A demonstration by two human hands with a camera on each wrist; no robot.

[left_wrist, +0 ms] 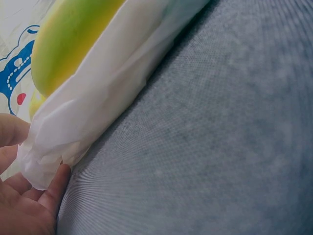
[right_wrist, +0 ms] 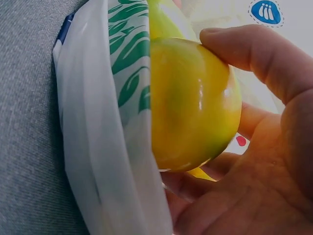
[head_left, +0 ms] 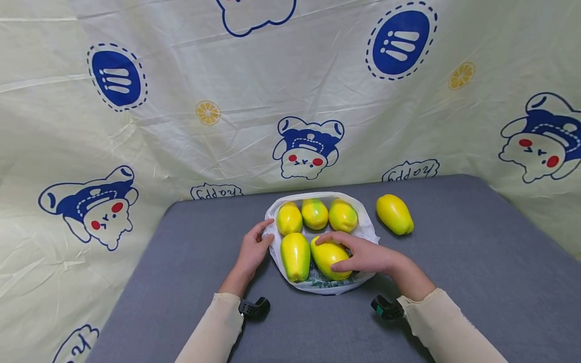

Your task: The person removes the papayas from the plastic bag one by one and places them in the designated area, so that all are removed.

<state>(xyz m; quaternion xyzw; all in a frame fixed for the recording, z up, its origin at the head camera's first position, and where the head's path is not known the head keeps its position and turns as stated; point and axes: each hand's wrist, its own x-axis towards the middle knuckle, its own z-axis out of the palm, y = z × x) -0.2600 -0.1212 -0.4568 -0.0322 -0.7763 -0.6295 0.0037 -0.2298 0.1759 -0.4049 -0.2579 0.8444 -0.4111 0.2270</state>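
Note:
A white plastic bag (head_left: pixel 328 291) with a green leaf print sits wide-mouthed on the table, its rim folded down around several yellow-green papayas. Three of them lie in the far row, one papaya (head_left: pixel 295 257) at the near left. My right hand (head_left: pixel 363 254) grips the near-right papaya (head_left: pixel 324 257), thumb on its near side and fingers over its far side. Its glossy end (right_wrist: pixel 195 105) shows above the bag's wall in the right wrist view. At the bag's left rim my left hand (head_left: pixel 251 249) holds the thin plastic (left_wrist: pixel 73 122) between thumb and fingers.
Another papaya (head_left: pixel 395 215) lies on the grey table (head_left: pixel 454 262), right of the bag. A pale printed curtain (head_left: pixel 254 156) hangs behind the table's back edge and down its sides. Dark bands with small devices sit on both wrists.

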